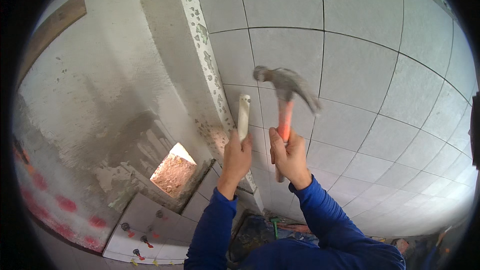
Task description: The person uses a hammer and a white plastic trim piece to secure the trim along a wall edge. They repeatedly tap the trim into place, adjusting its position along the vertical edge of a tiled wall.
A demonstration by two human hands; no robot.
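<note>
My right hand (291, 158) grips a claw hammer (285, 112) by its orange-red handle. The dark metal head points up, its claw toward the right, slightly blurred. Closed around a cream-coloured stick-like piece (243, 115), my left hand (236, 158) holds it upright, with a dark spot near its top end. Its lower end is hidden in the hand, so I cannot tell its exact kind. The hammer head is a little right of the stick's top and apart from it. Behind both hands rises a wall of large grey tiles (350, 85).
To the left stands a plastered wall (95, 70) with a square hole (173, 172). Below it, light tiles (137, 215) carry several pipe outlets. A rough, chipped corner strip (207, 60) separates the walls. Near my body, a green-handled tool (275, 226) lies among clutter.
</note>
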